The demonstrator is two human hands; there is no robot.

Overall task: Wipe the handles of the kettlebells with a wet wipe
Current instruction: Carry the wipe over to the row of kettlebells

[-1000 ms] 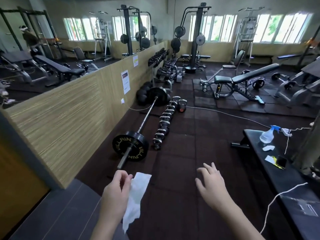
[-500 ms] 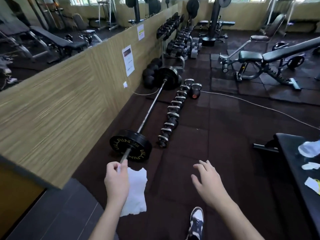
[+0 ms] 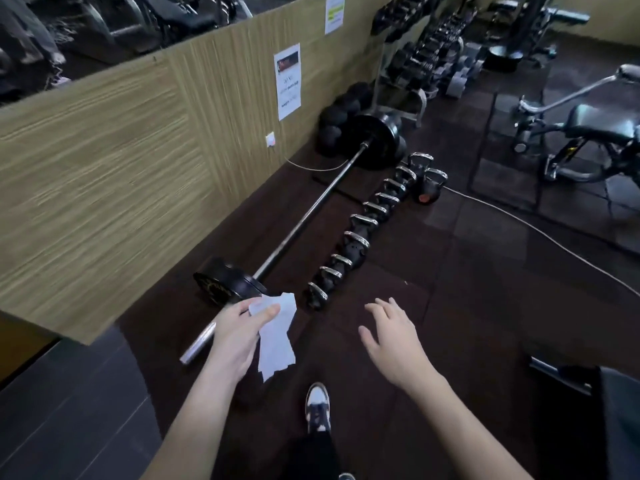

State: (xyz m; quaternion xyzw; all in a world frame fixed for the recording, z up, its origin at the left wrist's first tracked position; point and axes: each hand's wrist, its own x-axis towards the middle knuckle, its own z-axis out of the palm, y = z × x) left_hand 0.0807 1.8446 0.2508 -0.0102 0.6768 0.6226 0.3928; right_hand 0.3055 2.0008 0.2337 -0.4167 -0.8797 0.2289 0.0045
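Left hand (image 3: 239,336): grip pinching the wet wipe (image 3: 277,337), which hangs loose below the thumb. Right hand (image 3: 394,336): grip spread, holding nothing. Kettlebells (image 3: 360,237): 1 row on the floor ahead, chrome handles up (nearest one just beyond the wipe). Advice: bunch the wipe into the palm, wrap each handle, and work from near to far. Barbell (image 3: 304,216): lies close alongside, a likely trip hazard. Cable (image 3: 540,233): crosses the floor to the right.

Both bare forearms reach forward and down. The left hand (image 3: 239,336) pinches a white wipe (image 3: 277,336) between thumb and fingers, the sheet hanging below. The right hand (image 3: 394,336) is held out palm down, fingers loosely spread, holding nothing.
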